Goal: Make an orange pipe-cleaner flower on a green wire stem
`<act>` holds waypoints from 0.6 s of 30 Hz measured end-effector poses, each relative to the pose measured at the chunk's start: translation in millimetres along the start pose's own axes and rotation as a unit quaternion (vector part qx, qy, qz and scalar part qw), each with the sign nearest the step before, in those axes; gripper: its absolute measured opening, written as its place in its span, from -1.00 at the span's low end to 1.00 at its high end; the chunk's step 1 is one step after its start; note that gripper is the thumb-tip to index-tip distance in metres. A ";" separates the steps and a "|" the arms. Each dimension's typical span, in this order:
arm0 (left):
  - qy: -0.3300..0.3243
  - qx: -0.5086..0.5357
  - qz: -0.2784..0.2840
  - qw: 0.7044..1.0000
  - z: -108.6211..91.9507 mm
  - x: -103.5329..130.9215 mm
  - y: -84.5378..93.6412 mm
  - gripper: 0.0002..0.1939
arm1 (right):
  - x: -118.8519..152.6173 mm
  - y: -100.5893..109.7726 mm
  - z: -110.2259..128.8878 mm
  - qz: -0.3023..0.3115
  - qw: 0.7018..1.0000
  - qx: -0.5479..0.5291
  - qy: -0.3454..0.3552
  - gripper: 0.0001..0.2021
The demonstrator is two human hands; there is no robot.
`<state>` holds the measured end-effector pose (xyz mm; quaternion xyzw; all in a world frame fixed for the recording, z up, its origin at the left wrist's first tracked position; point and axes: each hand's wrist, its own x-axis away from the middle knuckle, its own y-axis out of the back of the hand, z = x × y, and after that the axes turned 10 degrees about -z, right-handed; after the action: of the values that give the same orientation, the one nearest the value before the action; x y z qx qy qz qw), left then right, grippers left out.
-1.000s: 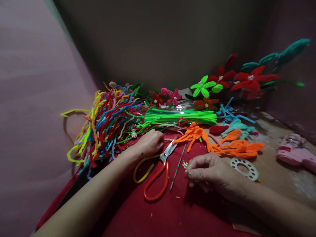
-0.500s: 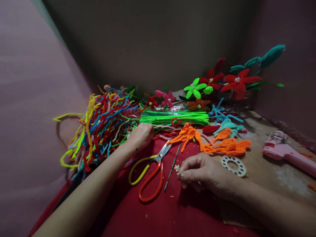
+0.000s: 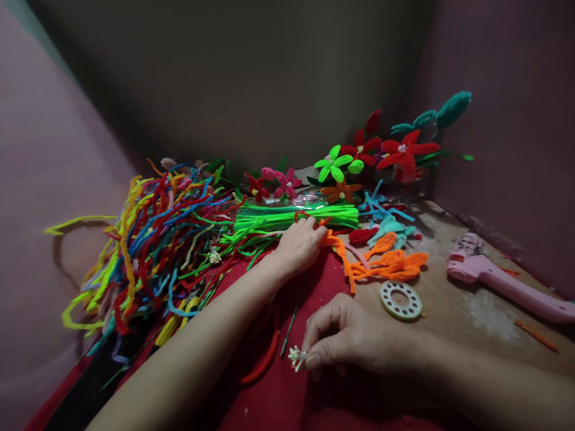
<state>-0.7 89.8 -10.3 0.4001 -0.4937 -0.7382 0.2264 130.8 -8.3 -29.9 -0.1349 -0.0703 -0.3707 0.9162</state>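
My right hand (image 3: 327,338) pinches a small cluster of pale stamens (image 3: 296,357), its tips pointing left. Farther up, my left hand (image 3: 303,242) lies at the near end of the orange fuzzy pieces (image 3: 390,263), fingers bent and touching them; whether it grips one is hidden. Below my left forearm the red handle loop of the scissors (image 3: 265,359) shows, the rest covered. A thin green stem (image 3: 288,333) rests on the red cloth (image 3: 269,407) between scissors and right hand. Behind my left hand is a bundle of green pipe cleaners (image 3: 296,216).
A big heap of multicoloured pipe cleaners (image 3: 157,239) is at the left. Fuzzy flowers (image 3: 333,163) stand at the back. On the right are a white ring with holes (image 3: 401,300), a pink tool (image 3: 489,272) and teal pieces (image 3: 390,230).
My left hand has moved right from beside the green bundle to the orange pieces, its forearm now covering most of the scissors. My right hand still holds the stamens, and the view has shifted.
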 end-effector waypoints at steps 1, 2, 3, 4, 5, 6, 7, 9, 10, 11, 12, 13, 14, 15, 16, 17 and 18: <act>0.004 -0.004 -0.003 1.000 5.0 -4.4 -3.8 -0.70 | -0.1 0.5 -0.1 0.004 1.000 -0.001 0.001 -0.80; 0.011 -0.007 -0.012 1.000 10.7 -8.1 -7.0 -0.71 | -0.3 1.0 -0.2 0.008 1.000 -0.003 0.000 -0.79; 0.019 -0.006 -0.021 1.000 16.5 -11.3 -9.8 -0.72 | -0.5 1.4 -0.2 0.010 1.000 -0.005 -0.002 -0.78; 0.025 0.001 -0.028 0.999 22.1 -14.0 -12.0 -0.73 | -0.8 1.7 -0.2 0.013 1.000 -0.005 -0.005 -0.77; 0.033 0.015 -0.033 0.999 27.0 -16.4 -14.0 -0.73 | -1.1 1.9 -0.2 0.016 1.000 -0.004 -0.006 -0.77; 0.040 0.035 -0.037 0.998 31.3 -18.8 -15.7 -0.73 | -1.3 2.1 -0.3 0.020 1.000 -0.005 -0.007 -0.77; 0.048 0.060 -0.040 0.996 34.9 -21.0 -17.3 -0.73 | -1.5 2.2 -0.5 0.023 1.000 -0.007 -0.007 -0.77; 0.059 0.103 -0.046 0.992 40.5 -25.4 -19.9 -0.72 | -1.6 2.3 -1.1 0.023 1.000 -0.007 -0.008 -0.77; 0.063 0.118 -0.049 0.990 42.6 -27.2 -20.9 -0.73 | -1.7 2.2 -1.5 0.023 1.000 -0.006 -0.009 -0.77; 0.065 0.129 -0.051 0.988 44.6 -28.8 -21.7 -0.73 | -1.6 2.2 -1.8 0.021 1.000 -0.004 -0.010 -0.77; 0.066 0.135 -0.052 0.987 46.4 -29.9 -22.2 -0.74 | -1.6 2.1 -2.2 0.020 1.000 -0.001 -0.011 -0.78; 0.067 0.141 -0.052 0.986 48.1 -30.4 -22.5 -0.74 | -1.6 2.0 -2.5 0.021 1.000 0.001 -0.012 -0.78; 0.069 0.150 -0.052 0.985 49.7 -30.5 -22.8 -0.75 | -1.5 1.9 -2.7 0.021 1.000 0.001 -0.012 -0.78; 0.070 0.162 -0.051 0.983 51.1 -30.1 -23.1 -0.75 | -1.5 1.8 -2.9 0.021 1.000 0.001 -0.013 -0.78; 0.069 0.171 -0.050 0.982 52.2 -29.4 -23.4 -0.76 | -1.5 1.7 -3.0 0.021 1.000 0.001 -0.014 -0.78; 0.073 0.187 -0.050 0.978 52.9 -28.4 -23.8 -0.76 | -1.4 1.6 -2.9 0.020 1.000 0.000 -0.015 -0.78; 0.081 0.208 -0.052 0.973 53.3 -27.5 -24.3 -0.77 | -1.4 1.5 -2.7 0.019 1.000 0.001 -0.015 -0.78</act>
<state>-26.8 148.9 -12.1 0.5217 -0.5951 -0.5954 0.1385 130.9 -7.2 -33.1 -0.1411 -0.0820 -0.3506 0.9222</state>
